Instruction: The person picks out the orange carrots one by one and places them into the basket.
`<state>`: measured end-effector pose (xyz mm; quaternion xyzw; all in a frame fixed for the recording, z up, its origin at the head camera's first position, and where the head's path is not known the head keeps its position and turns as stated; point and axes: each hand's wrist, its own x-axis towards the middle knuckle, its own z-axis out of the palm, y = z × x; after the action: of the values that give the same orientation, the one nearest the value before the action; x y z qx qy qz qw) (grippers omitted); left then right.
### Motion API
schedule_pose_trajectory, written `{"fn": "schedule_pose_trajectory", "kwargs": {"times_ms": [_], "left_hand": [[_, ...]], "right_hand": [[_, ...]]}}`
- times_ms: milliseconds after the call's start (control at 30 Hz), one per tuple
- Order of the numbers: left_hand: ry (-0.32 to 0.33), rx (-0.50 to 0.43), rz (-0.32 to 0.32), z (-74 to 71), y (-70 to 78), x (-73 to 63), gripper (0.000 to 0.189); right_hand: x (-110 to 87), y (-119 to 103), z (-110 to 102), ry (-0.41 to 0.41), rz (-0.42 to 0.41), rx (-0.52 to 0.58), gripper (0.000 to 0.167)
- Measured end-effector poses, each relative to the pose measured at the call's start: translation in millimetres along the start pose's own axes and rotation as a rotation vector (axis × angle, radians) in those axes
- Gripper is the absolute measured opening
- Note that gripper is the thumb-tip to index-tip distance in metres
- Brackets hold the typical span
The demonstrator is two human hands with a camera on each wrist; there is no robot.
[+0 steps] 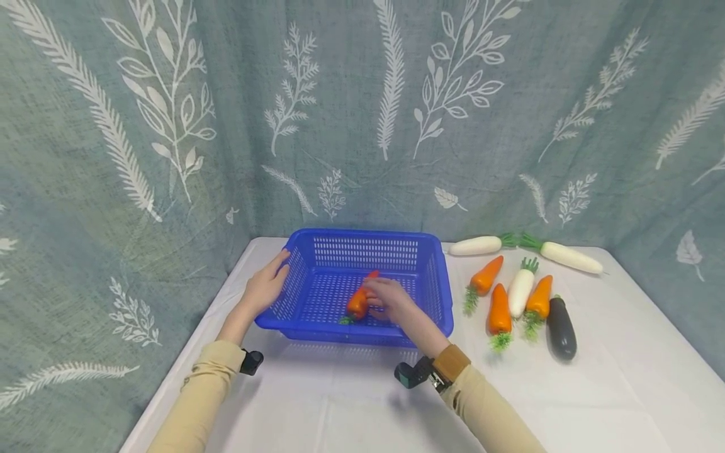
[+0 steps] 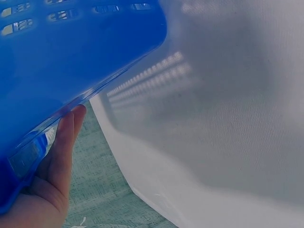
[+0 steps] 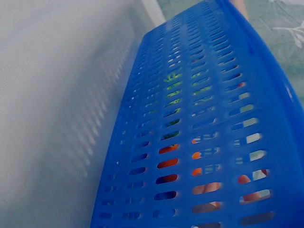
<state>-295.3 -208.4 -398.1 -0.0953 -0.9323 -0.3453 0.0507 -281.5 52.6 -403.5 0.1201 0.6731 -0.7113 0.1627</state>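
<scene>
- left hand: fingers straight, against left rim of basket;
- right hand: inside basket, fingers bent at carrot; can't tell if grasping;
- carrot: in basket, leaves toward front;
- eggplant: on table, right of basket

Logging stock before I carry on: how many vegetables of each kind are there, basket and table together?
Carrots: 4 (1 in the blue basket, 3 on the table)
White radishes: 3, on the table
Eggplant: 1, on the table
Total: 8
</scene>
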Motion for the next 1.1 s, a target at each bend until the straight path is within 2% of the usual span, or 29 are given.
{"fn": "schedule_pose_trajectory", "kwargs": {"times_ms": [167,300,400,500,667,867,967,1100], "left_hand": [[0.000,-0.006,0.003,1.5,1.0,0.5,0.048],[0.000,-0.010,0.005,3.0,1.4,1.7,0.048],[0.001,-0.011,0.005,3.5,0.5,2.1,0.048],[0.003,0.003,0.010,3.1,-1.4,1.6,0.048],[0.012,0.012,0.014,1.6,-2.2,0.1,0.048],[0.011,-0.001,0.013,0.4,-1.5,-0.6,0.048],[0.014,-0.005,0.013,0.1,-1.3,-0.8,0.048],[0.010,-0.009,0.009,0.2,-1.4,-1.5,0.048]], "right_hand": [[-6.9,1,-6,-0.020,-0.125,-0.015,0.039],[-9.7,1,-17,-0.097,-0.214,-0.033,0.039],[-13.2,2,-29,-0.156,-0.270,-0.081,0.040],[-18.5,3,-42,-0.164,-0.311,-0.148,0.041],[-28.1,4,-60,-0.111,-0.426,-0.279,0.039],[-38.4,5,-79,-0.033,-0.735,-0.520,0.033],[-41.7,4,-87,0.005,-0.835,-0.529,0.032],[-46.0,3,-98,0.106,-0.874,-0.511,0.030]]}}
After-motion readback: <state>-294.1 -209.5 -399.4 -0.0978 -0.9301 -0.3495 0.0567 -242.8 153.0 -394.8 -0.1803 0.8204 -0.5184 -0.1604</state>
